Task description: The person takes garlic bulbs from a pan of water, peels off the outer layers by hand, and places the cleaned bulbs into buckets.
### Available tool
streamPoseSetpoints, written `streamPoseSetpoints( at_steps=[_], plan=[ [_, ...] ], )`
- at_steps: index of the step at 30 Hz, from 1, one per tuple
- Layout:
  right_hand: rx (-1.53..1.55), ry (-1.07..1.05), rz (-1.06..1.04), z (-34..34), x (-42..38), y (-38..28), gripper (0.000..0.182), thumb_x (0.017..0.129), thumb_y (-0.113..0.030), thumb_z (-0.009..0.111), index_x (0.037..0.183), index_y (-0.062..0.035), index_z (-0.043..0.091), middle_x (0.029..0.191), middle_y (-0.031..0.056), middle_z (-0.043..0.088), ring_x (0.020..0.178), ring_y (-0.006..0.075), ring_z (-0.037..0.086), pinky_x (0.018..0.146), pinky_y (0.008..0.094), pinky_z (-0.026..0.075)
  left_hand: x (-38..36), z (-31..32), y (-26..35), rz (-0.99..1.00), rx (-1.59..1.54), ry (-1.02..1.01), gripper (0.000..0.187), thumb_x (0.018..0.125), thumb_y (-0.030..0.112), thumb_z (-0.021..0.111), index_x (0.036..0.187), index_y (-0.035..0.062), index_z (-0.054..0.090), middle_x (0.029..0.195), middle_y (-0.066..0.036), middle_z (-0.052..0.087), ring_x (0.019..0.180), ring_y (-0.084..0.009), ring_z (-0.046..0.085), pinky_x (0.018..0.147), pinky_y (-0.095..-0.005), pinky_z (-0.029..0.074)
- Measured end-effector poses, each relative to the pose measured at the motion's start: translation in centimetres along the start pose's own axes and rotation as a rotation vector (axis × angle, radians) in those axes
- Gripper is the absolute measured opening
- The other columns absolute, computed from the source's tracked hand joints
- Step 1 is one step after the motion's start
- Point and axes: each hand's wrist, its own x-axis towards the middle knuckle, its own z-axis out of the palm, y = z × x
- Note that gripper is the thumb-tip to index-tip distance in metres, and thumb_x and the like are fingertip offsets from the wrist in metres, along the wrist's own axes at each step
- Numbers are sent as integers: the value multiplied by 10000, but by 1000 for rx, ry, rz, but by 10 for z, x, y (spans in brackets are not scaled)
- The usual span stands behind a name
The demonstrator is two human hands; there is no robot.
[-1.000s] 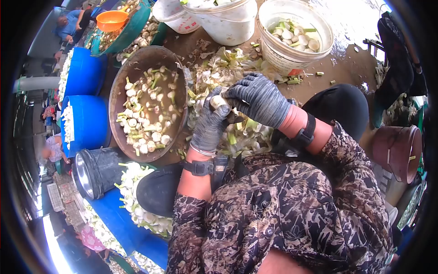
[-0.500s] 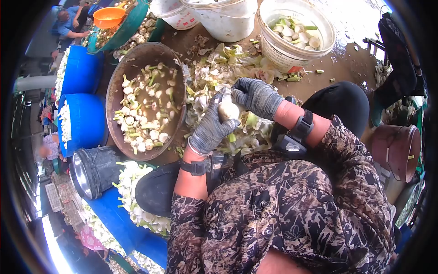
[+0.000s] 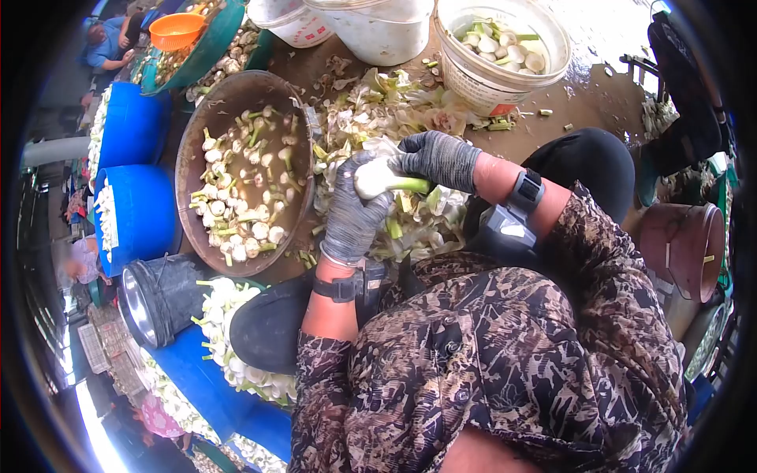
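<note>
A white garlic bulb (image 3: 374,178) with a short green stem pointing right sits in my gloved left hand (image 3: 353,214), whose fingers are wrapped round its left side. Close against the bulb's upper right, my gloved right hand (image 3: 441,160) has its fingers closed on pale, papery garlic skin (image 3: 385,147). Both gloves are grey knit. Below the hands lies a heap of peeled-off garlic skins (image 3: 394,106) and leaves. Left of it, a round brown basin (image 3: 188,206) holds many garlic bulbs with cut stems in murky water.
A white bucket (image 3: 465,72) with garlic stands at the upper right, beside other white buckets (image 3: 378,39). Blue tubs (image 3: 142,209) piled with garlic and a black bucket (image 3: 169,292) line the left. A reddish bucket (image 3: 680,248) is at right. Another person (image 3: 110,43) sits far upper left.
The garlic bulb has turned in my left hand and its green stem now points right. My left hand has shifted slightly left, and my right hand has drawn a little lower beside the bulb.
</note>
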Motion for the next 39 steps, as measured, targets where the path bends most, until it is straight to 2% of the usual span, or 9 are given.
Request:
streamPoseSetpoints(
  at_steps=[3,8,13,18,25,27,29,34,39],
  plan=[
    [213,-10,74,0,-2,-1,343,911,-311,637,1017,15,628,783,81,643,627,173,649,564,308,560,3,1,-11,-3,-199,112,472,853,45,648,1281,56,447,1211,-102,549,1131,-183,546,981,-329,456],
    [-513,35,-158,14,1,14,256,868,-273,667,918,-30,607,826,209,623,701,299,592,692,413,475,7,0,-28,-137,-1121,200,380,885,190,662,1199,32,518,1124,-114,588,1056,-250,587,987,-439,469],
    [-770,-206,-60,22,-17,15,491,865,-283,687,1252,-13,551,1035,163,669,870,293,620,845,327,494,18,-17,-32,-150,-1351,71,337,973,346,500,1081,32,561,994,-129,597,779,-223,593,790,-453,526],
    [-13,150,-304,21,-20,-7,569,865,-346,701,1291,-33,493,900,149,675,812,221,646,757,353,512,16,4,-44,-322,-472,332,412,997,425,392,994,44,550,826,-51,583,629,-157,585,530,-272,498],
    [-41,354,-294,33,-10,0,199,919,-198,632,973,-11,592,751,100,639,664,159,618,623,329,498,25,6,-16,-502,-1148,337,339,1000,345,448,1081,33,552,932,-69,626,792,-158,628,652,-264,537],
    [96,388,-187,31,-7,1,195,933,-199,616,961,-8,590,732,95,629,643,148,615,602,323,494,25,11,3,51,-1,223,269,939,194,593,1136,20,537,960,-74,632,864,-161,629,707,-294,549],
    [168,393,-179,30,-9,2,194,951,-202,595,955,-8,588,704,78,606,613,120,596,573,297,488,24,4,-8,-167,-642,64,461,880,212,661,1264,7,507,1146,-114,600,1085,-200,573,929,-359,479],
    [-573,572,-573,19,-14,-5,137,862,-201,642,911,-73,645,806,138,630,725,333,625,633,425,507,14,5,-11,-119,-147,173,476,878,144,662,1308,33,488,1215,-112,573,1096,-197,563,970,-328,455],
    [-801,502,-618,8,-19,-19,151,849,-241,629,900,-100,650,791,114,608,719,314,623,626,428,501,13,4,-12,-150,-25,40,544,849,133,707,1337,56,478,1212,-106,589,1093,-183,565,969,-322,454]
  ],
)
